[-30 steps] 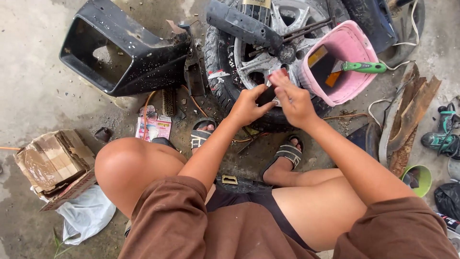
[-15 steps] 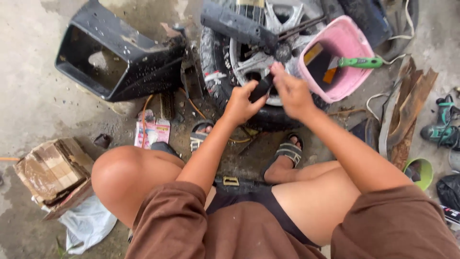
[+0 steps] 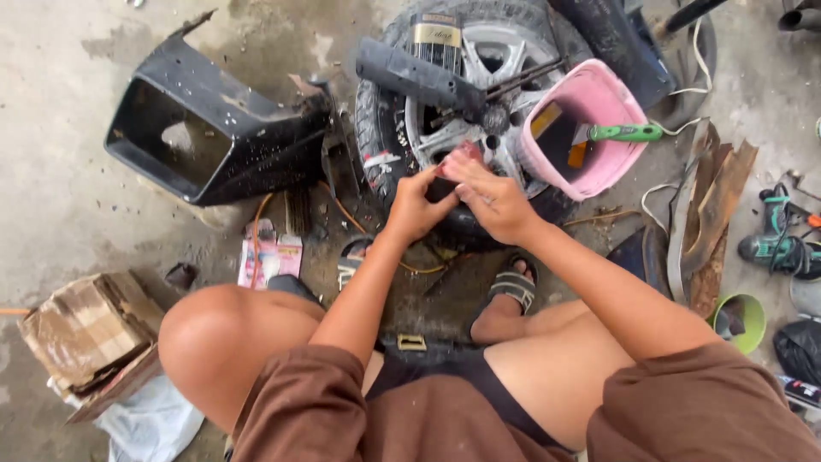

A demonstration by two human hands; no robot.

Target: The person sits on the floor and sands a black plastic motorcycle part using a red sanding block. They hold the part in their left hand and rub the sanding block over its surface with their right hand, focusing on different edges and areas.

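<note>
While a small dark part (image 3: 442,190) is pinched by the fingers of both the left hand (image 3: 416,205) and right hand (image 3: 492,198) at the silver spoked wheel (image 3: 466,94), it is best kept steady, grip firm.

Both hands (image 3: 457,198) together on a small dark part (image 3: 442,188) over the wheel (image 3: 479,94)
</note>
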